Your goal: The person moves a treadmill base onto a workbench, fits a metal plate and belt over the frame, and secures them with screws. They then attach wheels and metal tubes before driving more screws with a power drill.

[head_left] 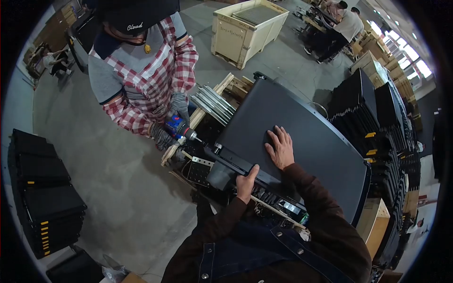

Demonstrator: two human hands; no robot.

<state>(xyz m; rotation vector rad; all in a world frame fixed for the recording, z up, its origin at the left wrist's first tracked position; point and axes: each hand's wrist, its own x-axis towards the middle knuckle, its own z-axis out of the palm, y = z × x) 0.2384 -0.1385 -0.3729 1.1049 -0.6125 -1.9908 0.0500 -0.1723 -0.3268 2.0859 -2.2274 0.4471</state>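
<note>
A wide black treadmill belt (302, 122) stretches over a deck in front of me. My right hand (280, 150) lies flat on it, fingers spread. My left hand (246, 184) is closed round the black side rail (269, 178) along the near edge, thumb on top and fingers partly hidden beneath. Across from me a co-worker in grey gloves holds a blue and red power drill (178, 126). The drill's bit points at the roller end (217, 148) of the deck.
Silver metal tubes (213, 104) lie beside the deck's far end. A wooden crate (247, 30) stands behind. Black panels are stacked at the left (45, 193) and black parts at the right (354, 101). A circuit board (292, 207) shows below the rail.
</note>
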